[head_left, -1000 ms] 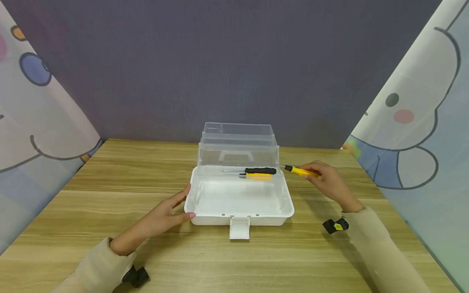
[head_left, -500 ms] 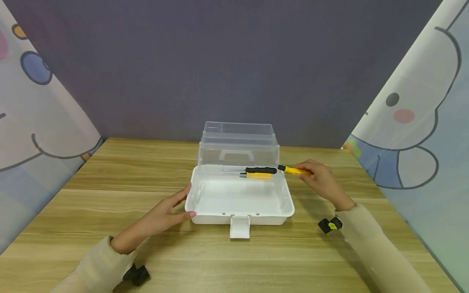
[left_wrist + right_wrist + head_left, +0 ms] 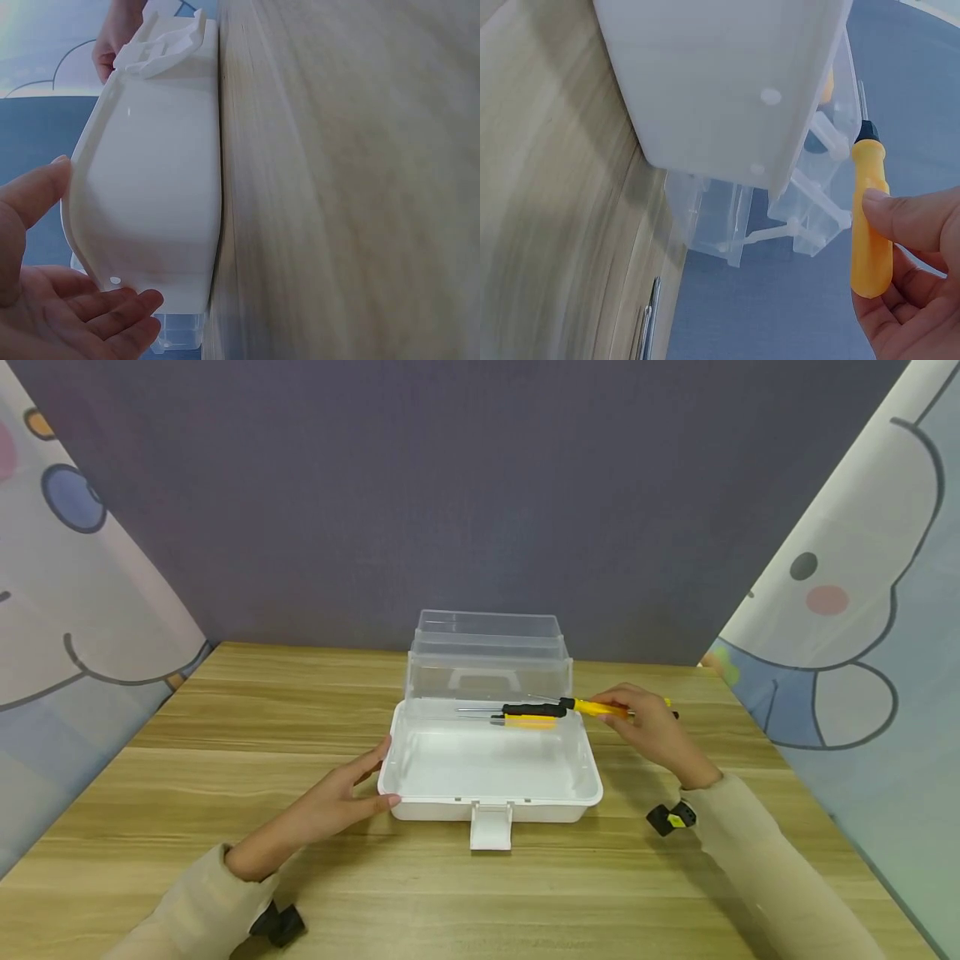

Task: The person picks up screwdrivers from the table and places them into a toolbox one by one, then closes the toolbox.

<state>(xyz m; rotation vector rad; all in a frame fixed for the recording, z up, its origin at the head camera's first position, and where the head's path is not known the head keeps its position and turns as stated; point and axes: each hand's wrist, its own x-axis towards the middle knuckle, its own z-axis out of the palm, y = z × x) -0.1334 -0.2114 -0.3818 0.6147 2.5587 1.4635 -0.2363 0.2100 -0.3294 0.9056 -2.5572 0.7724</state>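
Yellow-handled screwdriver with a black collar (image 3: 596, 707), at the white plastic toolbox's (image 3: 435, 811) two o'clock corner.
Pinched in the right grip (image 3: 648, 725), it reaches out toward half past nine; best kept level, shaft clear of the transparent tiered trays (image 3: 487, 647), while the left grip (image 3: 337, 800), fingers spread, rests against the toolbox's nine o'clock end.

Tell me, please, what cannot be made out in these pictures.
Head view: tip shape of the held yellow screwdriver, too small.
Left wrist view: inside of the white box, hidden by its wall.
Right wrist view: rest of the metal shafts, cut off by the bottom edge.
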